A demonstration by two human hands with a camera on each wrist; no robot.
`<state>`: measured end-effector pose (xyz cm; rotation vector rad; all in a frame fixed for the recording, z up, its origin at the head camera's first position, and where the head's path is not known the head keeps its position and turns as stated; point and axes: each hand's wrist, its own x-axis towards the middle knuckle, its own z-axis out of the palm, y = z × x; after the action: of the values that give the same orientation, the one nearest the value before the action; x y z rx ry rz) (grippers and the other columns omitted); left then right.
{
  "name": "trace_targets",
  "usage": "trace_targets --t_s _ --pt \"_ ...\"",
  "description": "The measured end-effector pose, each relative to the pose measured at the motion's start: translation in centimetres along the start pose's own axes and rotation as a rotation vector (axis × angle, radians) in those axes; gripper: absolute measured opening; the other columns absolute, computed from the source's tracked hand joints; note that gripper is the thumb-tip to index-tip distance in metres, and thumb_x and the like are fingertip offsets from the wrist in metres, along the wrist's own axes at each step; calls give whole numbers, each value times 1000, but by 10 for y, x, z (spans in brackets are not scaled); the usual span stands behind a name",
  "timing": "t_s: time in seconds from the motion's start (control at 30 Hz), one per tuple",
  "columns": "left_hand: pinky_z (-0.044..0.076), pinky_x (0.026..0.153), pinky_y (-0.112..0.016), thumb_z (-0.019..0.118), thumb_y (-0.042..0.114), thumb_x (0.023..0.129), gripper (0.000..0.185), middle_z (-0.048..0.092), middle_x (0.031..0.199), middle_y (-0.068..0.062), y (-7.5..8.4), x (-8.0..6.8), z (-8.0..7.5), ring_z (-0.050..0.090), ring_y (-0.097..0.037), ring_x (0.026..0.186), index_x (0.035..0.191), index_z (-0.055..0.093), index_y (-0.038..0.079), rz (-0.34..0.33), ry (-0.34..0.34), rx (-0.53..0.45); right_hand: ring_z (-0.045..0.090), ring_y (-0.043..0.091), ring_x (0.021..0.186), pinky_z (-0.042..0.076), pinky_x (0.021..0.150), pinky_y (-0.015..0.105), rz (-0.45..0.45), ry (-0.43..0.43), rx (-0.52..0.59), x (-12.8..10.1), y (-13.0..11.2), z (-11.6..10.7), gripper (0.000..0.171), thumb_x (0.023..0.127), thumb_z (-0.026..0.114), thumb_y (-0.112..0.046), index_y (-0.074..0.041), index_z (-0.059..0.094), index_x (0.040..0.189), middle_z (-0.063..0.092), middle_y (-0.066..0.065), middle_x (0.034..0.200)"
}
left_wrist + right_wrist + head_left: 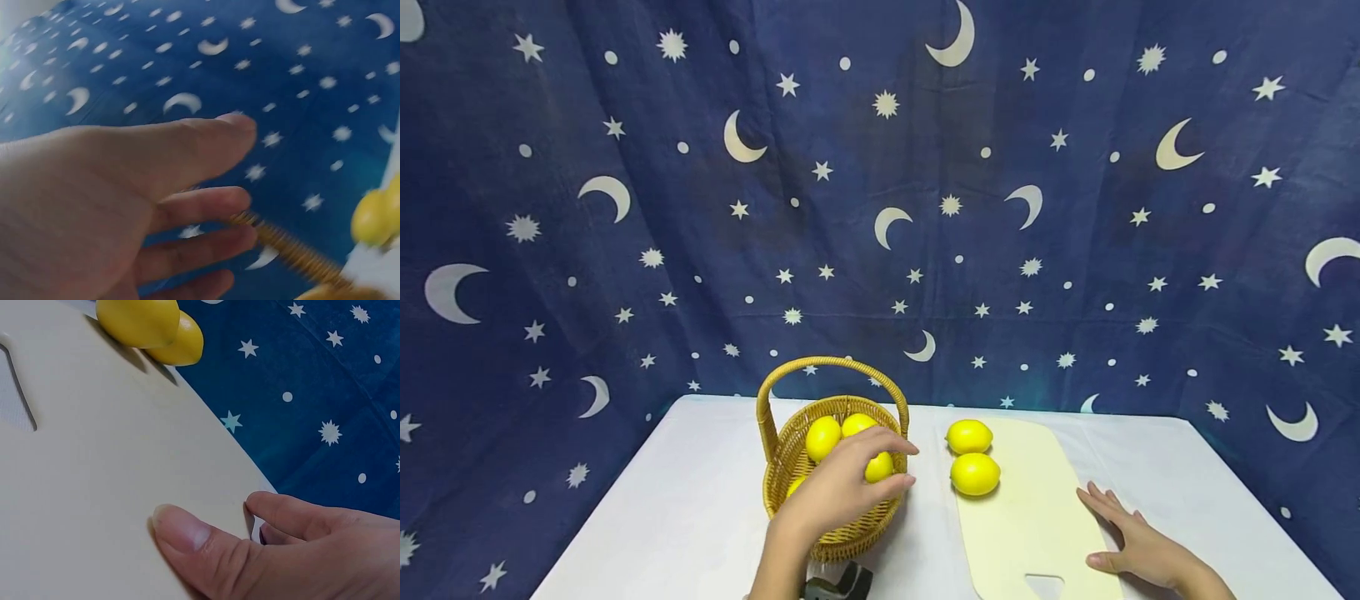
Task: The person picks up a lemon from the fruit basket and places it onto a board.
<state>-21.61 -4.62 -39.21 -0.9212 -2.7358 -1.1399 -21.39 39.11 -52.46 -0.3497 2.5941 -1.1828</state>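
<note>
A wicker basket [781, 467] with a hoop handle [294, 250] stands on the white table and holds several yellow lemons [822, 437]. My left hand [904, 465] reaches over the basket's right side with fingers extended; its fingertips lie around one lemon [878, 468] without a clear grip. In the left wrist view this hand [125, 187] is blurred and holds nothing. Two more lemons [975, 473] [140, 322] lie at the far end of a pale cutting board [1030, 517]. My right hand [1131, 542] rests flat at the board's right edge, thumb [181, 528] on the board [94, 456].
The white table [700, 500] is backed and flanked by a dark blue cloth [880, 208] printed with moons and stars. The cutting board has a handle slot [1045, 583] near the front edge. A black wrist-camera mount [838, 583] shows under my left forearm.
</note>
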Motion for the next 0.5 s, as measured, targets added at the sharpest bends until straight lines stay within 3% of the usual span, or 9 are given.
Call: trace_targets --t_s 0.1,0.23,0.37,0.5 --pt "48 94 -34 68 32 87 27 62 109 18 -15 -10 -15 55 -8 105 113 64 29 -35 48 -2 -15 66 127 -21 89 77 -8 5 1 -1 2 -1 89 76 76 -20 12 25 142 -2 43 145" --pt "50 92 -40 70 27 85 27 65 110 9 -36 -21 -28 58 -14 105 111 66 23 -139 94 44 -14 66 127 -20 89 78 -15 15 -3 -1 3 0 87 76 76 -20 11 27 141 -1 44 145" --pt "47 97 -47 71 21 84 27 65 116 -2 -52 -26 -34 58 -24 114 110 68 16 -261 105 89 -14 66 128 -20 89 78 -9 16 -9 -1 4 -1 88 75 76 -21 11 28 141 -1 43 145" --pt "44 100 -52 73 19 83 31 64 120 -8 -61 -30 -33 54 -32 120 112 67 10 -355 70 125 -16 64 128 -22 89 77 9 -3 3 0 4 -1 89 75 76 -21 11 26 141 -2 43 145"
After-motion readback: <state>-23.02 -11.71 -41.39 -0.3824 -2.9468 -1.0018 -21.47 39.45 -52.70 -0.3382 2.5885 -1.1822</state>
